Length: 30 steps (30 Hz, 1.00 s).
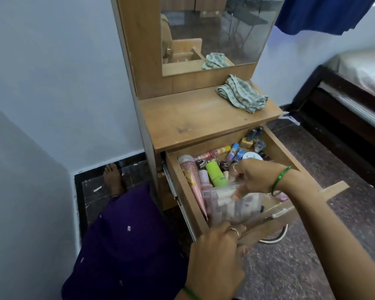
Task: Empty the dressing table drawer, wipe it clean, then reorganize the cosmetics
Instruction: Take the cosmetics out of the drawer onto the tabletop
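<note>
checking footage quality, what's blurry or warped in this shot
Head view: the clear box and both hands, right hand and left hand, are motion-blurred; wide-angle bending tilts the dressing table and walls; the mirror looks hazy.

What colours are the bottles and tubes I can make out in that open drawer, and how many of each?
Only the clearly visible ones in the drawer, as the hands hide part of it:
Pink: 3, namely the tall tube, small bottle and slim spray can
Green: 1, the bottle
Blue: 2, the spray can and small tube
White: 1, the round jar
Total: 7
</note>
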Motion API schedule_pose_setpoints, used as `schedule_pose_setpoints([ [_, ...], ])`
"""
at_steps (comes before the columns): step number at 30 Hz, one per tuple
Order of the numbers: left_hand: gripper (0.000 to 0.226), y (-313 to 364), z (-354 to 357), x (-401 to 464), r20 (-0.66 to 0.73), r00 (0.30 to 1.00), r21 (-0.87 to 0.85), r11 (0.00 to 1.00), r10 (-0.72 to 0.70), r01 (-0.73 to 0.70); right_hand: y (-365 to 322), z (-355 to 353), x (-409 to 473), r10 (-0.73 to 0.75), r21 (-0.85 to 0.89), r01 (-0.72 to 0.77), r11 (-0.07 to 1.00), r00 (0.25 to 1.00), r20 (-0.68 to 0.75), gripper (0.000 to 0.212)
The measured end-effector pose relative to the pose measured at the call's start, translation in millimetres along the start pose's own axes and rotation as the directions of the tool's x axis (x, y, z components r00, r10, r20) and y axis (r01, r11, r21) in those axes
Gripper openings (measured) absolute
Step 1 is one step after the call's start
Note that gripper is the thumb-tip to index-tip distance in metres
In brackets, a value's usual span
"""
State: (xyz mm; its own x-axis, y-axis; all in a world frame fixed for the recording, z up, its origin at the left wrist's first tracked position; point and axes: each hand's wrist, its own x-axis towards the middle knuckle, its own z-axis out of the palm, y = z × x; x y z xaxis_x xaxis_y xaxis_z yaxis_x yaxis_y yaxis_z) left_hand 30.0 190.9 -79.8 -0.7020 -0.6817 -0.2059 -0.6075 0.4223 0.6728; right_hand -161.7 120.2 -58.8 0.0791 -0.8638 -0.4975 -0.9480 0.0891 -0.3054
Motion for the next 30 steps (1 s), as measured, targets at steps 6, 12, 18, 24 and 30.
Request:
schedule_pose_setpoints([
  [6, 0.037, 2.8, 0.1, -0.9, 0.009, 1.0, 0.055, 0.998, 0.0, 0.0, -6.5, -58.2, -32.9, -0.083, 0.099, 0.115, 0.988, 0.955, -0.285, 0.034],
  [12, 0.035, 4.1, 1.2, 3.6, 0.035, 0.999, 0.068, 0.997, -0.028, 0.026, -20.2, -70.4, -21.9, 0.234, 0.751, 0.344, 0.564, 0.805, -0.545, 0.021],
  [18, 0.036, 0.8, -0.5, 2.1, -0.002, 1.0, 0.044, 0.999, -0.019, 0.019, -36.0, -59.8, 19.3, 0.516, 0.962, 0.262, 0.073, 0.816, -0.261, 0.014],
  [24, 0.028, -15.7, 17.2, 7.1, -0.087, 0.995, 0.19, 0.981, 0.056, -0.039, -50.0, -56.9, 53.8, 0.504, 0.97, 0.208, -0.13, 0.856, -0.116, 0.01],
  [30, 0.042, -18.9, 14.0, 2.1, -0.198, 0.98, 0.184, 0.983, 0.015, 0.022, -58.1, -52.5, 83.2, 0.548, 0.939, 0.255, -0.231, 0.832, -0.091, 0.017],
])
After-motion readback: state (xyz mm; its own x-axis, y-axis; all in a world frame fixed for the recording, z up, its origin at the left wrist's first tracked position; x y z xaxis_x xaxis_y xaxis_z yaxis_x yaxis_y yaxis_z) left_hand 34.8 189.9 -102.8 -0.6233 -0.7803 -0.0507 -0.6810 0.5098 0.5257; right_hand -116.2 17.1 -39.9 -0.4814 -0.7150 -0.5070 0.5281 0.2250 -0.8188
